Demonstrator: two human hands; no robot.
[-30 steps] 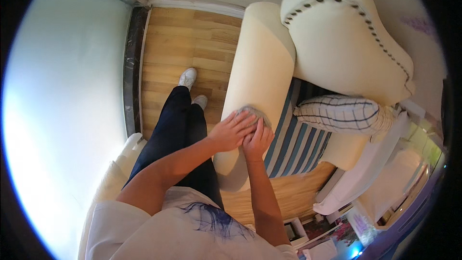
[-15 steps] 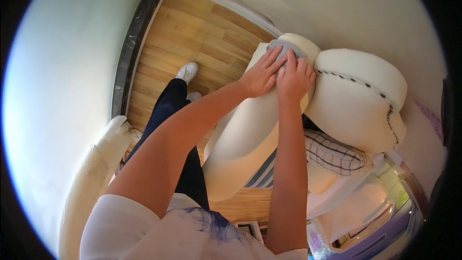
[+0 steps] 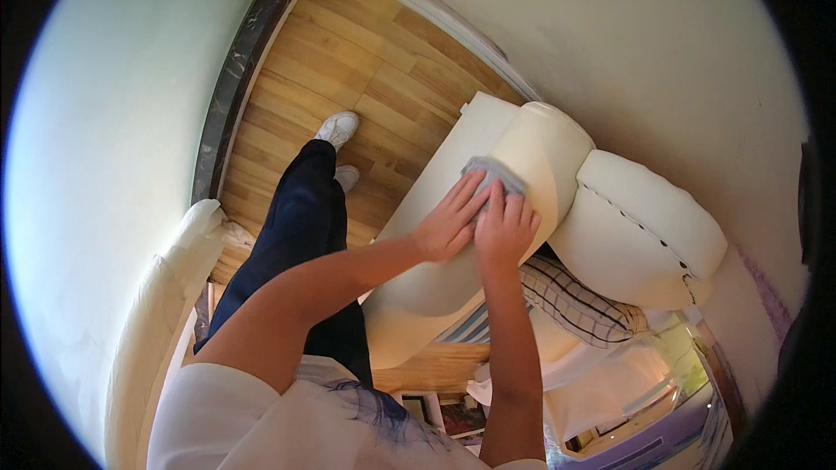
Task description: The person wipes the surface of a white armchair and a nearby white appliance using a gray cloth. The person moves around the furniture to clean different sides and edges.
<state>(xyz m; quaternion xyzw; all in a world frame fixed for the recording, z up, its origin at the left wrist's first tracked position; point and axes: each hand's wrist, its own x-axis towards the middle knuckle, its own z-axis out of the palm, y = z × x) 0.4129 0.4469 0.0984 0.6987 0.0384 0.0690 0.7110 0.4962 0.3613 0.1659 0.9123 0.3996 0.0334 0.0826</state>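
A folded grey cloth (image 3: 493, 174) lies against the top of the cream sofa's padded arm (image 3: 427, 277). My left hand (image 3: 453, 219) presses on the cloth from its left side, fingers extended over it. Beside it, touching, my right hand (image 3: 505, 231) holds the cloth down with its fingers bent over the near edge. Both palms rest on or just above the sofa arm; the part of the cloth under the fingers is hidden. Right of the arm rises the sofa's back cushion (image 3: 644, 209), with a dark line of stitching or holes.
A checked pillow (image 3: 579, 300) sits on the sofa below the back cushion. The wall (image 3: 627, 43) runs behind the sofa. My legs and white shoes (image 3: 338, 129) stand on the wooden floor (image 3: 348, 52). A cream wrapped object (image 3: 161, 322) leans by the left wall.
Both hands and the cloth have slid along the sofa arm toward me, away from its far rounded end. The view has also shifted slightly.
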